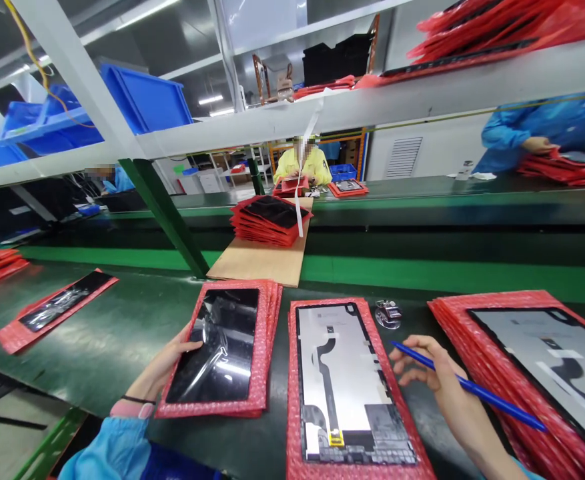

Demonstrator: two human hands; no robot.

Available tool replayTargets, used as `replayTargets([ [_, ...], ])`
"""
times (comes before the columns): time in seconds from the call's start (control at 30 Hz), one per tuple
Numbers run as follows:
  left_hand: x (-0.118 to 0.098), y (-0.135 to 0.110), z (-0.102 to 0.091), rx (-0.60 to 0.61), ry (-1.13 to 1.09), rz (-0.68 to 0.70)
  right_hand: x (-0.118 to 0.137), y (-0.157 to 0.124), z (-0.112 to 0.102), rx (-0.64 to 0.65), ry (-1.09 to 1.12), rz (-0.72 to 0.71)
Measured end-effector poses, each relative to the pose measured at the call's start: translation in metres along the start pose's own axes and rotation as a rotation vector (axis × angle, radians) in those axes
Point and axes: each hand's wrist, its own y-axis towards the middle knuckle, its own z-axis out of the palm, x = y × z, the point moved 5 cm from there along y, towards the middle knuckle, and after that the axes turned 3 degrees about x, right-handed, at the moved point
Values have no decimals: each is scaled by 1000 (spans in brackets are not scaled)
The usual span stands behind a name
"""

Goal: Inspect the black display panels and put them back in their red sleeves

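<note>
My left hand (pixel 176 355) grips the left edge of a glossy black tablet screen (pixel 227 340). Its thumb lies on the glass; the other fingers are mostly hidden. Red bubble-wrap sheets (pixel 267 360) lie under that screen. In my right hand (pixel 435 370) is a slim blue pen (pixel 502 402), held between thumb and fingers with its tip pointing left. Between the hands a tablet screen panel (pixel 355 373) lies silver back up on red bubble wrap (pixel 292 400), showing a dark ribbon cable and a yellow-edged connector. The pen is apart from this panel.
At right stands a stack of red bubble wrap (pixel 477 360) topped by another silver-backed panel (pixel 547 347). A small clear-and-dark object (pixel 388 314) sits behind my right hand. More wrapped screens (pixel 272 217) rest on a wooden board (pixel 257 260). A green post (pixel 165 220) rises behind. Co-workers sit across.
</note>
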Motion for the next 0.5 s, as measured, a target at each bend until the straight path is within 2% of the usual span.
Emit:
replayTargets([
  [0.1,-16,16,-9,-188,324,130,9,-1,-1,0,-195,-31],
  [0.17,-31,16,-3,-349,566,235,12,-5,2,10,-304,-45],
  [0.23,-48,1,23,-406,765,373,10,-9,10,38,-403,-61],
  [0.27,-57,-13,46,-363,878,466,7,-11,15,57,-449,-63],
  [0.3,-64,-32,71,-261,916,543,2,-13,21,77,-488,-66],
  [0.4,-73,-106,153,325,829,703,-13,-15,36,115,-570,-74],
  [0.43,-71,-134,176,566,770,733,-17,-15,39,119,-583,-77],
  [0.47,-70,-158,190,736,659,757,-20,-15,41,122,-598,-80],
  [0.5,-65,-174,196,779,628,748,-22,-15,42,124,-612,-82],
])
